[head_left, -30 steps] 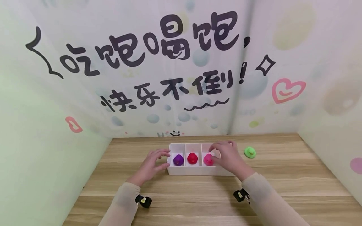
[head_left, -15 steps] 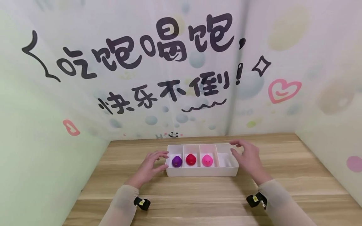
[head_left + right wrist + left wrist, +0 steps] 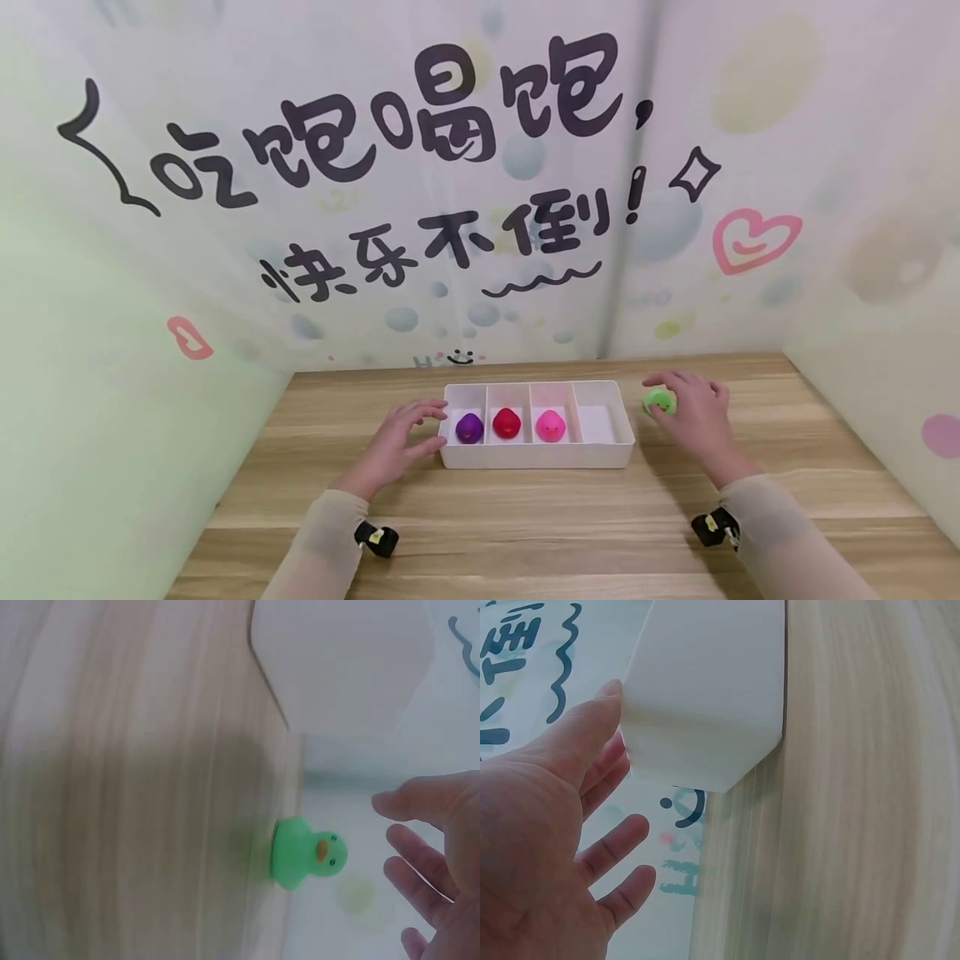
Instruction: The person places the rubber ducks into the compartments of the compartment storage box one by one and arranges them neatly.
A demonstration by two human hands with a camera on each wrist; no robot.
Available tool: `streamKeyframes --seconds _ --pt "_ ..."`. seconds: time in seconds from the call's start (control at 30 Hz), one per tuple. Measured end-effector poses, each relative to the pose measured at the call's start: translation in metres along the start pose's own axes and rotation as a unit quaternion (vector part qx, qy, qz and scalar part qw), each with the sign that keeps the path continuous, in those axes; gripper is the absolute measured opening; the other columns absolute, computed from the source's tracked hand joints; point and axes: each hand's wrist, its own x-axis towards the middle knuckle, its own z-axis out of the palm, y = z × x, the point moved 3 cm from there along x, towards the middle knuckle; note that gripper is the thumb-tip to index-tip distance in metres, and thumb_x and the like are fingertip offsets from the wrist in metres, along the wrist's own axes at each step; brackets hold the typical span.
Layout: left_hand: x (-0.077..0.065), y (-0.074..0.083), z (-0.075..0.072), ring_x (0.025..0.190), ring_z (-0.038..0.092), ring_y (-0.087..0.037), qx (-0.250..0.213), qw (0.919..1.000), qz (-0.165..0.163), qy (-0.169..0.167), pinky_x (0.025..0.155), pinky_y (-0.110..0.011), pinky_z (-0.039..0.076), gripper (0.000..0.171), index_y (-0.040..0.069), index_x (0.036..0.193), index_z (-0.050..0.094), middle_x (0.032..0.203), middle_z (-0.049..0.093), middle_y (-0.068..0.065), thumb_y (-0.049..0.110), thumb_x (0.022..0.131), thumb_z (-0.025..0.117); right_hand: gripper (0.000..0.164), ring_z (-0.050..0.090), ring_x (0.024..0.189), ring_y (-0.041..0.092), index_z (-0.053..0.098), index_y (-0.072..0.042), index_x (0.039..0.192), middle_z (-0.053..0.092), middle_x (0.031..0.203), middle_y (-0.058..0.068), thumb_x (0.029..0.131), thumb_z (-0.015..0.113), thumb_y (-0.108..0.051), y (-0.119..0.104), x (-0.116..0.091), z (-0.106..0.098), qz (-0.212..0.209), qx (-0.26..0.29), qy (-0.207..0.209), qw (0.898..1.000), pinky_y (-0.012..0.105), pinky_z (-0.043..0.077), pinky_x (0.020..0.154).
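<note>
A white tray [image 3: 536,456] with several compartments stands on the table. From left to right it holds a purple rubber duck [image 3: 469,428], a red one and a pink rubber duck [image 3: 551,426]; its rightmost compartment has nothing in it. At the tray's left end is my left hand [image 3: 396,437], thumb and fingertips against the side, other fingers spread in the left wrist view. My right hand [image 3: 697,417] hovers over a green rubber duck [image 3: 304,853], fingers parted. The right wrist view shows a gap between the fingertips and this duck, which sits upright on the table.
The wood-grain table [image 3: 510,533] runs back to a printed wall [image 3: 450,325] with dark lettering. Pale walls close off the left and right sides. A small black camera [image 3: 377,540] is strapped to each wrist.
My right hand has let go of the pink duck in the third compartment and moved right, beyond the tray, to the green duck. My left hand has stayed at the tray's left end.
</note>
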Motion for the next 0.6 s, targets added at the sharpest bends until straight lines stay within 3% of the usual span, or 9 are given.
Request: streamKeyframes --seconds 0.23,0.43,0.6 --pt "0.000 -0.003 0.000 0.124 0.051 -0.031 -0.008 1.0000 0.003 0.002 0.105 -0.058 0.049 0.033 0.011 0.126 0.067 0.150 0.057 -0.001 0.019 0.095 0.076 0.036 0.052 0.124 0.048 0.072 -0.012 0.116 0.066 0.130 0.024 0.082 0.081 -0.007 0.022 -0.001 0.002 0.043 -0.003 -0.051 0.998 0.073 0.022 0.099" --pt "0.001 -0.002 0.000 0.124 0.050 -0.032 -0.013 0.9999 0.001 -0.001 0.106 -0.058 0.049 0.034 0.011 0.126 0.067 0.150 0.058 -0.002 0.018 0.094 0.077 0.039 0.054 0.122 0.050 0.072 -0.012 0.120 0.066 0.132 0.026 0.082 0.081 -0.011 0.030 -0.001 0.002 0.049 -0.009 -0.071 0.996 0.075 0.021 0.100" --pt "0.001 -0.001 0.000 0.125 0.050 -0.029 -0.010 0.9999 0.004 -0.003 0.106 -0.057 0.049 0.035 0.010 0.127 0.067 0.150 0.058 -0.002 0.019 0.094 0.077 0.037 0.059 0.116 0.047 0.072 -0.011 0.120 0.070 0.129 0.022 0.084 0.082 -0.013 0.034 0.000 0.001 0.065 0.016 -0.079 0.995 0.073 0.020 0.101"
